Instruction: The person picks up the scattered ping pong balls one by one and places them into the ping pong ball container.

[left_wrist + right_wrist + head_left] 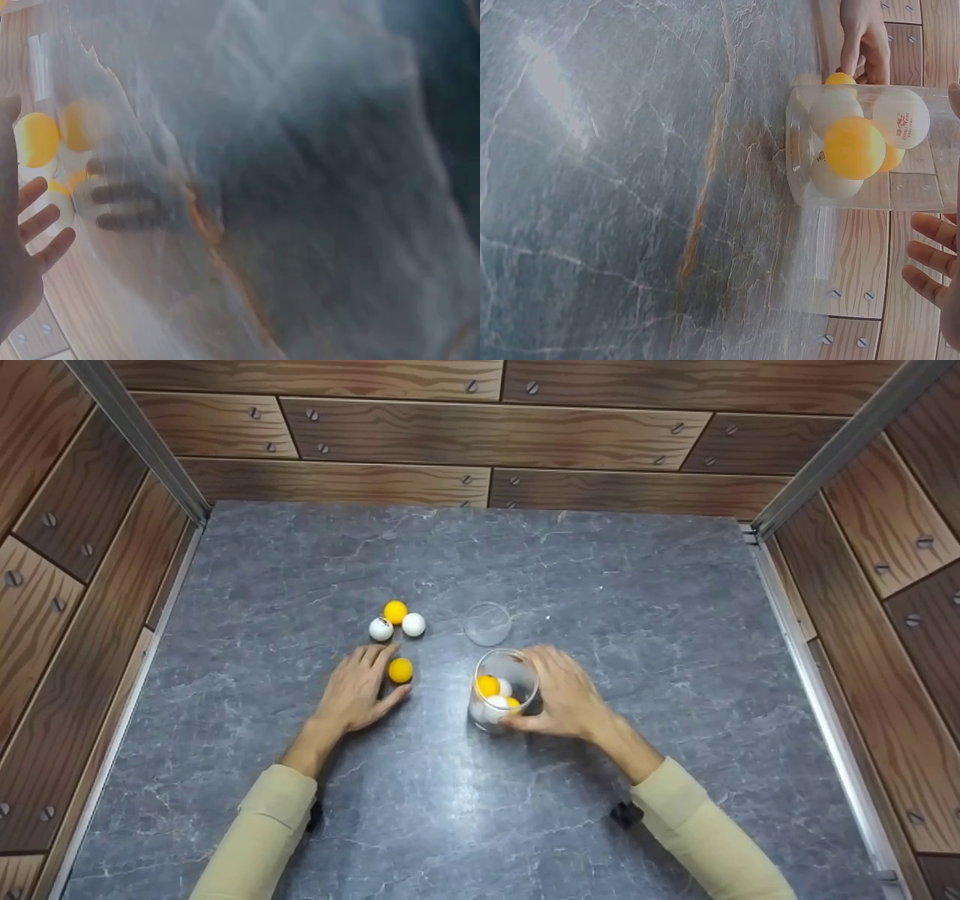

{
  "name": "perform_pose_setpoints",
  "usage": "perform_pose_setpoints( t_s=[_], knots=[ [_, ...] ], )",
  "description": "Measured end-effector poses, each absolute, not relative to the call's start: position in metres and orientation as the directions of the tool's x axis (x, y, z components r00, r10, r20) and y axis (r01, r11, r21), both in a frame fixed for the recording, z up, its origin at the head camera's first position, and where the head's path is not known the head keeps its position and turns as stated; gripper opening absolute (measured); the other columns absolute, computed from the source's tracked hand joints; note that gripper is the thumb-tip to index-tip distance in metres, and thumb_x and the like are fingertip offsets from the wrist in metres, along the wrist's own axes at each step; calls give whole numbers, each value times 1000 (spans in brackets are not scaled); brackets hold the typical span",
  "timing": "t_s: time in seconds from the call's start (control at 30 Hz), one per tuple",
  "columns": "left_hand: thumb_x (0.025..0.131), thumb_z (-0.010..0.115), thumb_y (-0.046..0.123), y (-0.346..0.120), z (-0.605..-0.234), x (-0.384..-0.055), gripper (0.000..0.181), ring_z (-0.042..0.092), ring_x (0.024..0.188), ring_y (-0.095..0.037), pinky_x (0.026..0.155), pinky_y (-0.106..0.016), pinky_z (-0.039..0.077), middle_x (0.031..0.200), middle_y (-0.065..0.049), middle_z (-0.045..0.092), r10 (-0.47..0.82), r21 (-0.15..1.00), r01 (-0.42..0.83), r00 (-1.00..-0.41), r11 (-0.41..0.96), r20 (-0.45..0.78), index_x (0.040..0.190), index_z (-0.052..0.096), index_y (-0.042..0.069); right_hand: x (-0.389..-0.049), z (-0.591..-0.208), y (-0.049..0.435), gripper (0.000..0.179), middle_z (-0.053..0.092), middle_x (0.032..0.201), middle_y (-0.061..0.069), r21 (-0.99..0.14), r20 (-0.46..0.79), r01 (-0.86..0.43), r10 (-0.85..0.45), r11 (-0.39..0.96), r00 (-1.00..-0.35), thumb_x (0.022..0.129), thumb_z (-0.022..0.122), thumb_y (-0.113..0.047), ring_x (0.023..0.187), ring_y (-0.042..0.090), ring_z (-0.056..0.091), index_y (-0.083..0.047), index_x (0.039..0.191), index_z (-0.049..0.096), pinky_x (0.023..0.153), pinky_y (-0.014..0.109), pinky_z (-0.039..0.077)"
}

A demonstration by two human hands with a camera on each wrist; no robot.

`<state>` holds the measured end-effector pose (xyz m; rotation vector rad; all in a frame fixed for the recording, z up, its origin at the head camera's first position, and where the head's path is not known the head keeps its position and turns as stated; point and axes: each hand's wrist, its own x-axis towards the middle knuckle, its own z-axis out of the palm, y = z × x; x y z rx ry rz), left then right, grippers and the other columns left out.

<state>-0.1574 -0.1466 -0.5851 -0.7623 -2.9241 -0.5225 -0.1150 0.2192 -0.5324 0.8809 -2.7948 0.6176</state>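
Observation:
My right hand (pixel 566 694) grips a clear plastic jar (pixel 480 718) from its right side, thumb at the front and fingers toward the back. White and orange table tennis balls (pixel 854 148) lie inside the jar; one white ball (pixel 901 118) bears red print. The left hand (pixel 356 690) rests on the table around a loose orange ball (pixel 400 670), thumb and index finger spread on either side. In the left wrist view that orange ball (pixel 37 140) shows beside the outstretched fingers. Whether any finger touches it I cannot tell.
Beyond the left hand sit an orange ball (pixel 395 612) and two white balls, one a white ball (pixel 413 625) and one a printed ball (pixel 381 629). A clear round lid (pixel 487 624) lies behind the jar. Wood-patterned panels (pixel 495 435) wall the grey marbled table (pixel 465 825).

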Motion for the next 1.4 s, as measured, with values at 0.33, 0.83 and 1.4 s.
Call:
perform_pose_setpoints(
  t_s=[0.33,0.83,1.4],
  knots=[
    [101,67,46,-144,-589,-159,63,61,124,-38,101,-58,54,136,-16,63,477,297,513,-859,806,188,151,53,9,-116,-533,219,102,66,133,16,-337,280,-588,-518,735,-808,78,74,-77,124,34,63,-1,143,54,112,55,52],
    [102,67,40,-142,-591,-159,44,63,115,-36,94,-54,55,123,-12,67,490,268,541,-839,797,238,134,63,9,-115,-531,218,104,65,137,18,-347,243,-565,-511,748,-825,77,75,-76,128,37,62,-1,145,52,115,59,49],
    [100,70,36,-137,-586,-160,41,64,107,-33,94,-51,56,114,-10,68,495,278,563,-822,778,281,130,65,9,-116,-531,219,100,65,135,17,-346,244,-574,-520,742,-819,76,79,-69,126,35,62,-1,144,53,114,57,50]
  ],
)
